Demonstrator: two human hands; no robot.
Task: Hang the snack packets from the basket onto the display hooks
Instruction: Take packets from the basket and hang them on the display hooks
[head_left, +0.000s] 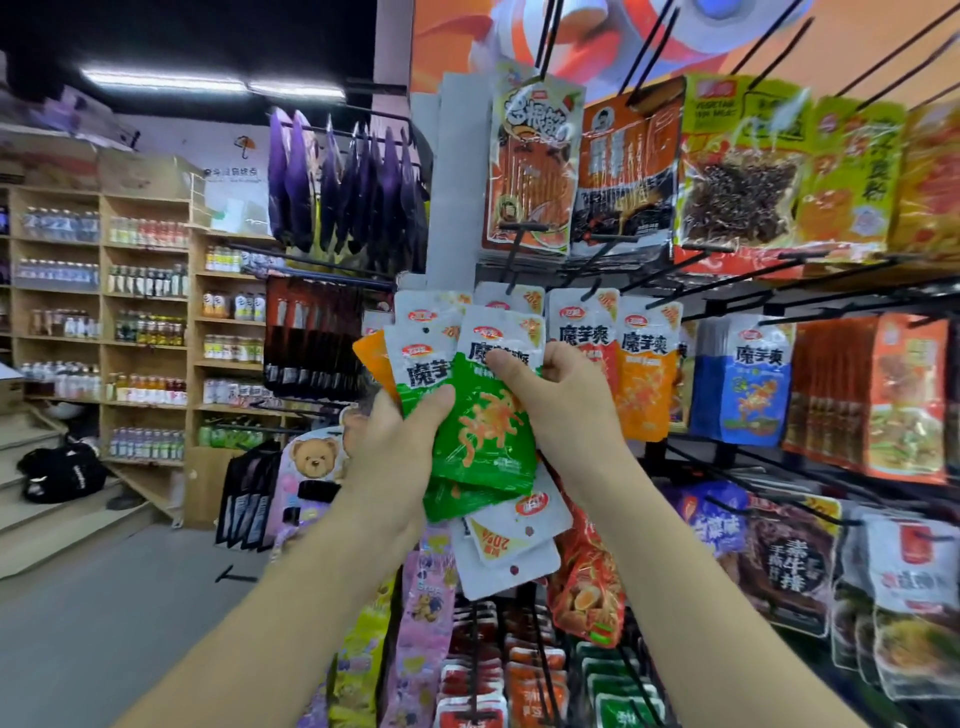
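Observation:
I hold a fanned bunch of snack packets (483, 441) in front of the display rack; several are green and white, one at the left is orange, and a few hang upside down below. My left hand (400, 441) grips the bunch from the left. My right hand (550, 400) pinches the top of the front green packet (493, 364). Just behind and above, a black display hook (519, 260) sticks out, with matching white packets (582, 322) hanging to its right. The basket is out of view.
Black hooks with orange, yellow and blue packets (753, 374) fill the rack to the right. Purple bags (353, 187) hang at upper left. Wooden shelves of bottles (145, 332) line the far left wall, with steps and a black bag (62, 473) on the floor.

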